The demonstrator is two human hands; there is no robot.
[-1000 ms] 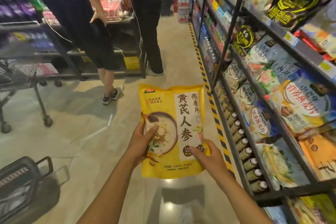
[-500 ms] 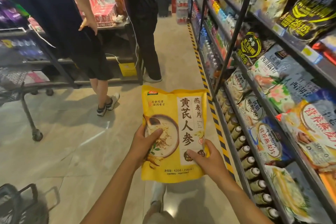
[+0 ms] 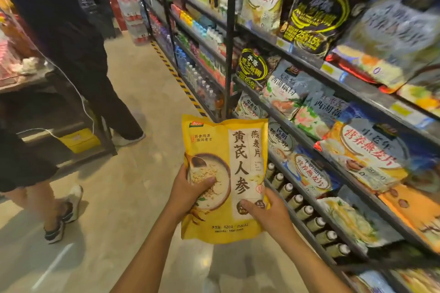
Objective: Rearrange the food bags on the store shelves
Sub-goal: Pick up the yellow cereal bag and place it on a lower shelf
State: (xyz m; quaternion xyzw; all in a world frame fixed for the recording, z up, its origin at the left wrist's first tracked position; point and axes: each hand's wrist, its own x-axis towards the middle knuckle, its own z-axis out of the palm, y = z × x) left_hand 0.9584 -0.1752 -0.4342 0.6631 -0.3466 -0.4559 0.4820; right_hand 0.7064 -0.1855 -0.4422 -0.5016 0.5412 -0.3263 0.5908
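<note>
Two hands on one yellow oatmeal bag (image 3: 223,173), held upright over the aisle floor. Left hand (image 3: 188,188) grips its 9 o'clock edge, thumb across the bowl picture; right hand (image 3: 269,211) pinches the 4 o'clock corner. Small bottles (image 3: 307,210) line up at 3, shelves (image 3: 307,60) of food bags at 2, person in dark trousers (image 3: 95,66) at 10.

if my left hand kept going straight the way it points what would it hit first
The left hand grips the yellow oat bag, so that comes first. Beyond it, the line seems to run up and right toward the pale bags beside the black shelf post; depth is unclear.
</note>
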